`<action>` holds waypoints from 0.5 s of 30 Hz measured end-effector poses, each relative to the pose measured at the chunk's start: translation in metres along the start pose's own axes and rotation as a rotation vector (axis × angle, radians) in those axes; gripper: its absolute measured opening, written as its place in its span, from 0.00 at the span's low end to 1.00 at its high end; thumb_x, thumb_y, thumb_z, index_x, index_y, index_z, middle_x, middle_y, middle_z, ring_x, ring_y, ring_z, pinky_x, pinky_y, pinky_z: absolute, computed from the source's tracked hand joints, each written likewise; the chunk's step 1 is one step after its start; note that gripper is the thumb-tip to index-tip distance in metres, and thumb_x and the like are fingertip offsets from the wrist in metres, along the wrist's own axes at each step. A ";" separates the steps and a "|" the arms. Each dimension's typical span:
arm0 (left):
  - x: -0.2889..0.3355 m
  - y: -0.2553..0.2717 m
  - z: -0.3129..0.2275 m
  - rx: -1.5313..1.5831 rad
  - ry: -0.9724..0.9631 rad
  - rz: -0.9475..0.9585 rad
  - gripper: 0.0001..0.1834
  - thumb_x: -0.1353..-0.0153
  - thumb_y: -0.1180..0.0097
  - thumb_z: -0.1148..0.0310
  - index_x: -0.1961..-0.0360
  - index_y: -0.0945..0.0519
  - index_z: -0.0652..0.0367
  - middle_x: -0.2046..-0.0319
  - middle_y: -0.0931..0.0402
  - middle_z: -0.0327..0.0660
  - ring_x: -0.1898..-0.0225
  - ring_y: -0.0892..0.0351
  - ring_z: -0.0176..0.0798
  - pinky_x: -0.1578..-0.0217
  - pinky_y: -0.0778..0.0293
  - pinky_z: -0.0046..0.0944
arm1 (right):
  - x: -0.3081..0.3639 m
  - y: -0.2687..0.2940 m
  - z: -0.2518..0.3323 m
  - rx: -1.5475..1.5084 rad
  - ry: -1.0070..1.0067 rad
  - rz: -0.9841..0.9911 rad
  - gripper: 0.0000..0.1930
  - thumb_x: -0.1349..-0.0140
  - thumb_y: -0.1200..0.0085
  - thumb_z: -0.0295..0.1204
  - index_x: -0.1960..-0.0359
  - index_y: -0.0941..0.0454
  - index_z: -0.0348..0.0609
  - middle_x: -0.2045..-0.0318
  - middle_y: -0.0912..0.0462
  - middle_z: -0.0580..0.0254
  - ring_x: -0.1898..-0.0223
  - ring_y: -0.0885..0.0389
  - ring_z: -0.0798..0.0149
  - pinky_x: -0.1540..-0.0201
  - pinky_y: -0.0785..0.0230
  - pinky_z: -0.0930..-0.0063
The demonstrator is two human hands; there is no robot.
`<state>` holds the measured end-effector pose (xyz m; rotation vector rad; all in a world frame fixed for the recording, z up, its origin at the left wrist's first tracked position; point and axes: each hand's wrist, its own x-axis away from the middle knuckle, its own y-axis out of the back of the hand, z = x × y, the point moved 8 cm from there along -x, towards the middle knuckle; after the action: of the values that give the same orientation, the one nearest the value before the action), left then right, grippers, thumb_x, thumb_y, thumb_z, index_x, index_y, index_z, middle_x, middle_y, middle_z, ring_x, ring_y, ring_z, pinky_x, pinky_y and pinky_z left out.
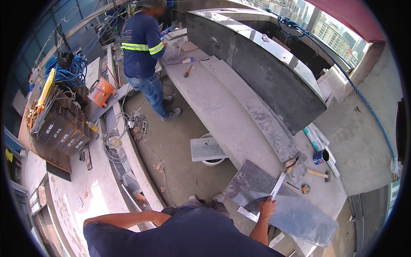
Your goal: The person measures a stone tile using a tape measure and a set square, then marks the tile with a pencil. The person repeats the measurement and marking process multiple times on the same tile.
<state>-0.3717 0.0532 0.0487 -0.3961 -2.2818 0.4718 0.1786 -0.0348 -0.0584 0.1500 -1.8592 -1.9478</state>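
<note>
My right hand (266, 207) grips a metal square (278, 185), its fingers closed on the blade. The blade lies across a dark grey stone slab (306, 216), and the short leg shows at the slab's near edge. My left forearm (128, 219) bends in toward my waist; my left hand is hidden by my body, so its fingers do not show. The slab rests on a long pale concrete ledge. Beyond the square lie a thin dark rod (292, 185), a small orange and black round tool (305, 189) and a wooden-handled hammer (317, 172).
A blue can (320, 157) stands near wrapped rolls (317, 138). Beneath the ledge, a white bucket (214, 162) has a stone offcut (207, 148) over it. A co-worker (143, 55) stands at far left. Cables (113, 145), weights (64, 132) and a tall dark panel (257, 64) flank the area.
</note>
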 end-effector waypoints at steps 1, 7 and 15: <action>0.000 0.009 -0.008 -0.040 0.035 0.047 0.25 0.29 0.34 0.52 0.39 0.12 0.57 0.43 0.11 0.44 0.43 0.13 0.48 0.41 0.22 0.43 | 0.000 -0.001 -0.001 0.005 -0.012 -0.023 0.31 0.31 0.48 0.33 0.25 0.27 0.52 0.28 0.31 0.35 0.35 0.24 0.31 0.38 0.25 0.37; 0.076 0.190 -0.091 -0.365 0.227 -0.518 0.24 0.27 0.35 0.52 0.41 0.11 0.58 0.47 0.10 0.45 0.46 0.11 0.45 0.42 0.19 0.44 | 0.019 0.032 0.023 -0.016 -0.062 0.001 0.33 0.35 0.47 0.30 0.25 0.26 0.54 0.40 0.25 0.42 0.41 0.21 0.33 0.43 0.22 0.37; 0.211 0.525 -0.209 -0.110 -0.423 -1.517 0.17 0.27 0.39 0.67 0.43 0.15 0.66 0.61 0.12 0.39 0.62 0.13 0.31 0.58 0.18 0.35 | 0.005 0.018 0.037 -0.048 -0.187 -0.023 0.35 0.41 0.44 0.30 0.27 0.22 0.55 0.44 0.25 0.45 0.43 0.21 0.36 0.44 0.24 0.37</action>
<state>-0.2860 0.6495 0.0794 1.4327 -2.2624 -0.3971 0.1642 -0.0031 -0.0366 -0.0260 -1.9318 -2.0825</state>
